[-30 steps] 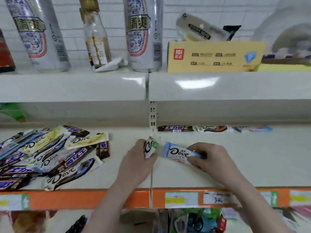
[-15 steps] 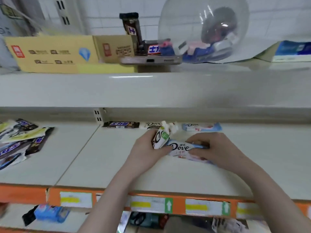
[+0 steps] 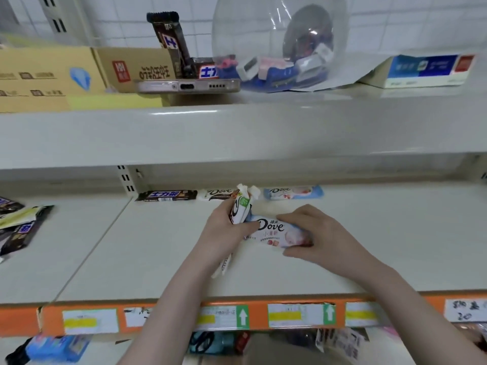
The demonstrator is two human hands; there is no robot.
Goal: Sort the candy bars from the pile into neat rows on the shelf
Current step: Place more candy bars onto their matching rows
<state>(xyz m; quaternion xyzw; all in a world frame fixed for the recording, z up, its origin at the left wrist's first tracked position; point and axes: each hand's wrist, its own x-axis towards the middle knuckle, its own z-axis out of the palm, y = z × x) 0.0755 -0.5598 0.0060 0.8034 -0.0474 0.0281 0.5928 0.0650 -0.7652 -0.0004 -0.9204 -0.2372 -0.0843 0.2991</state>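
Note:
My left hand point(image 3: 224, 230) grips a white-and-green Dove bar point(image 3: 241, 208) upright, its crimped end sticking up past my fingers. My right hand point(image 3: 319, 235) holds a pale blue-and-pink Dove bar point(image 3: 276, 231) lying flat just above the cream shelf point(image 3: 158, 259). Along the shelf's back stands a row: a dark Snickers bar point(image 3: 167, 195), a white-and-brown Dove bar point(image 3: 218, 194) and a light blue Dove bar point(image 3: 292, 192). The pile of mixed candy bars point(image 3: 18, 225) lies at the far left, partly cut off by the frame.
The upper shelf point(image 3: 237, 133) overhangs the row, carrying a yellow carton point(image 3: 50, 77), a phone point(image 3: 187, 86), an upright Snickers bar point(image 3: 168, 38), a clear dome point(image 3: 279, 43) and a blue box point(image 3: 427, 71). An orange price rail point(image 3: 163, 316) edges the shelf front.
The view swung right, so the pile slid to the left edge and the back row moved to centre. Both hands carried their bars rightward and slightly toward the back row.

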